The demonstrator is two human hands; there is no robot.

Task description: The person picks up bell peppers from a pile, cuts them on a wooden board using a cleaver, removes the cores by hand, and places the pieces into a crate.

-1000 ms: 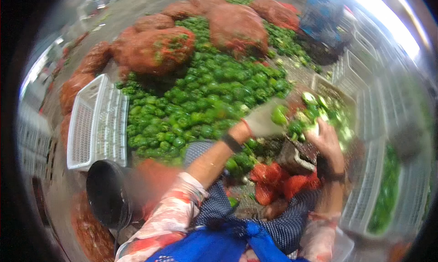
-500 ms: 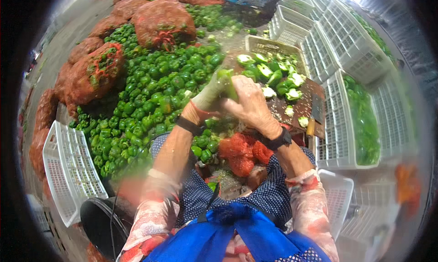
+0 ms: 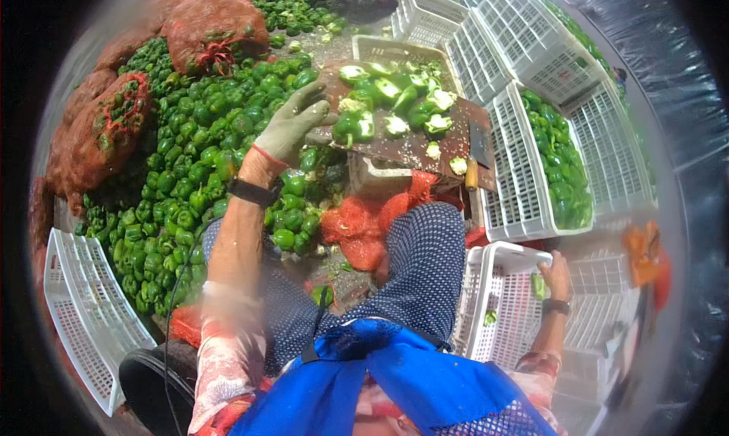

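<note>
My left hand [image 3: 298, 124], in a pale glove, hangs at the left edge of the brown cutting board [image 3: 387, 153]. Its fingers are apart, with nothing in them. My bare right hand [image 3: 559, 275] is over the right rim of a white plastic crate [image 3: 505, 252] beside my leg. Its fingers look loosened, and a green pepper piece [image 3: 538, 286] is just below them, inside the crate. Another small green piece [image 3: 490, 317] lies lower in that crate. Cut green peppers [image 3: 414, 105] with pale seedy cores and scattered seeds cover the board.
Whole green peppers [image 3: 190, 170] are heaped to the left, near stuffed red mesh sacks [image 3: 213, 22]. A knife with a wooden handle [image 3: 471, 175] rests on the board's right edge. White crates line the right, one holding green peppers [image 3: 558, 162]. Red netting [image 3: 361, 231] lies between my legs.
My hands were together around a green pepper by the board. They have parted: the right went right and down to the crate with a piece, while the left stayed near the board. The view shifted.
</note>
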